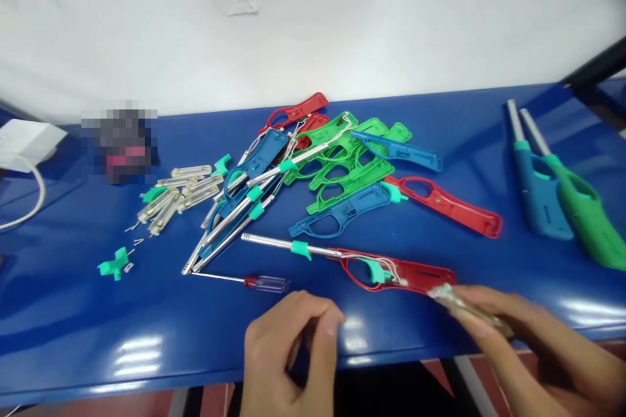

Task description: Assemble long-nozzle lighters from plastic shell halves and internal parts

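Broadly, glossy blue worktop point(195, 326) spans the frame; the right hand point(533, 345) sits lower right, the curled left hand point(293, 345) lower centre, its grip's state unclear; before them, a hollow red plastic shell point(420, 275); the right grip pinches a translucent tank point(472, 310).

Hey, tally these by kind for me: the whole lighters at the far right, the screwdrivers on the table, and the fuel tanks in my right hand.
Whole lighters: 2, one blue lighter and one green lighter
Screwdriver: 1
Fuel tank in your right hand: 1
Total: 4
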{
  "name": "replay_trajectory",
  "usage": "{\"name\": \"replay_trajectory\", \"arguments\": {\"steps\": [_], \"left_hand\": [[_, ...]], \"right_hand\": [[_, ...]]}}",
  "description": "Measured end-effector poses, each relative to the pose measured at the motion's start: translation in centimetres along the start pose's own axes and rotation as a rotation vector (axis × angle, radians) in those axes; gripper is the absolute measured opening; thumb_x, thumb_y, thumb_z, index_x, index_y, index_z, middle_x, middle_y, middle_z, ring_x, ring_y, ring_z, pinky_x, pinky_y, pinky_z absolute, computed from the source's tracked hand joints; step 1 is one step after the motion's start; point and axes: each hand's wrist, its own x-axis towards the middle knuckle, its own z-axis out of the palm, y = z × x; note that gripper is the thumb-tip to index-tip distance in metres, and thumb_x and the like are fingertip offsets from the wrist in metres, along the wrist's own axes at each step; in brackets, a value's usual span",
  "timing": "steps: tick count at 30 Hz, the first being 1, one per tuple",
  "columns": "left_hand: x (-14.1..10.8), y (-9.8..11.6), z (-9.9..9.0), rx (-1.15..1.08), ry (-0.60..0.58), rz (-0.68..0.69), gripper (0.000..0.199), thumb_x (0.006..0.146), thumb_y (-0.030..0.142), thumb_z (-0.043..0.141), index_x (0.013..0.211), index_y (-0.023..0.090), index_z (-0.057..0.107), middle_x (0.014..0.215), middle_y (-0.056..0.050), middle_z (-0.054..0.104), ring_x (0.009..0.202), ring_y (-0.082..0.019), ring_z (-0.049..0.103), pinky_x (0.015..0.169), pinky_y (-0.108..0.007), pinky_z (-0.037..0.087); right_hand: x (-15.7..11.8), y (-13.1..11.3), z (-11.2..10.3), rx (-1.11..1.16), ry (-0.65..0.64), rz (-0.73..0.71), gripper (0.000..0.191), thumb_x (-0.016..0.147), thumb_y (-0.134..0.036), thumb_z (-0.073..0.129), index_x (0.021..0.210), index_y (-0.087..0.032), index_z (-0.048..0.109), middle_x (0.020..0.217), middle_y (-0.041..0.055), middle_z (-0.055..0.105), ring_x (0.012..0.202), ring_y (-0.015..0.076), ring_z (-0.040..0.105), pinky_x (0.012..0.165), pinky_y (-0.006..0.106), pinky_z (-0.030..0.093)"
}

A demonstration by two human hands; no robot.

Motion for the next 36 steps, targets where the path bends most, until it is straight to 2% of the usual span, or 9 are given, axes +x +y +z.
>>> {"name": "replay_trajectory", "arguments": {"steps": [2,5,8,11,15,20,25,31,36], "left_hand": [[0.4,0.5,0.8,0.04,0.041,0.121,0.014,0.097,0.02,0.062,0.094,0.029,0.073,0.089,0.001,0.077,0.086,-0.021,0.071,0.082,-0.035,0.056],[1.9,1.4,1.9,-0.028,-0.016,0.323,0.018,0.097,0.01,0.059,0.098,0.024,0.071,0.088,-0.001,0.073,0.079,-0.017,0.065,0.075,-0.032,0.055],[3.5,1.8,2.5,0.008,-0.036,0.463,0.023,0.097,0.005,0.061,0.109,0.022,0.07,0.098,-0.003,0.071,0.088,-0.017,0.062,0.077,-0.03,0.055],[4.5,2.0,2.6,0.136,-0.097,0.549,0.036,0.095,-0.003,0.059,0.118,0.023,0.068,0.11,-0.004,0.069,0.096,-0.02,0.059,0.081,-0.033,0.057],[5.7,3.1,2.3,0.405,-0.262,0.677,0.034,0.094,-0.002,0.057,0.117,0.02,0.066,0.118,-0.007,0.066,0.099,-0.025,0.058,0.069,-0.036,0.057],[7.7,5.2,2.6,0.662,-0.378,0.842,0.022,0.086,0.001,0.066,0.104,0.013,0.07,0.1,-0.01,0.067,0.086,-0.029,0.06,0.054,-0.037,0.055],[8.5,6.7,3.3,0.787,-0.477,0.867,0.024,0.076,-0.004,0.067,0.09,0.016,0.069,0.093,-0.009,0.066,0.082,-0.03,0.062,0.048,-0.036,0.05],[9.1,8.6,4.3,0.932,-0.515,0.844,0.032,0.065,-0.011,0.065,0.073,0.02,0.066,0.078,-0.005,0.063,0.064,-0.025,0.061,0.045,-0.031,0.035],[9.4,10.7,4.9,1.026,-0.618,0.863,0.027,0.069,-0.005,0.06,0.074,0.021,0.066,0.079,-0.006,0.066,0.062,-0.025,0.062,0.05,-0.032,0.038]], "right_hand": [[0.2,1.0,-0.8,-0.009,-0.008,0.051,0.021,0.1,-0.046,0.066,0.11,-0.031,0.077,0.105,-0.0038,0.081,0.09,0.0155,0.077,0.079,0.022,0.057],[0.9,1.4,-0.9,0.025,0.019,0.043,0.016,0.101,-0.038,0.066,0.112,-0.034,0.077,0.104,-0.0072,0.08,0.088,0.0119,0.075,0.084,0.02,0.054],[1.8,1.0,-0.2,0.032,0.012,-0.002,0.014,0.103,-0.036,0.065,0.11,-0.033,0.077,0.105,-0.0087,0.08,0.09,0.0099,0.075,0.092,0.018,0.051],[2.5,0.8,0.5,0.043,-0.02,-0.041,0.015,0.105,-0.035,0.062,0.106,-0.03,0.076,0.102,-0.0074,0.081,0.091,0.0105,0.076,0.09,0.019,0.054],[2.3,0.8,1.2,0.073,-0.033,-0.056,0.014,0.105,-0.028,0.062,0.111,-0.028,0.075,0.103,-0.0044,0.08,0.092,0.0118,0.076,0.087,0.023,0.056],[1.7,1.1,1.7,0.106,0.014,-0.122,0.018,0.102,-0.015,0.065,0.116,-0.023,0.074,0.104,-0.0007,0.08,0.094,0.0129,0.075,0.092,0.025,0.055],[1.7,1.1,1.8,0.127,0.05,-0.205,0.024,0.098,-0.009,0.068,0.12,-0.02,0.071,0.105,0.0005,0.08,0.094,0.012,0.074,0.094,0.024,0.055],[1.5,1.4,1.9,0.135,0.075,-0.248,0.026,0.097,-0.009,0.07,0.121,-0.019,0.069,0.105,0.0009,0.081,0.089,0.0134,0.075,0.089,0.028,0.058],[1.1,1.7,2.0,0.126,0.089,-0.245,0.024,0.098,-0.01,0.069,0.121,-0.018,0.069,0.105,0.0022,0.081,0.089,0.0144,0.074,0.09,0.031,0.058]]}}
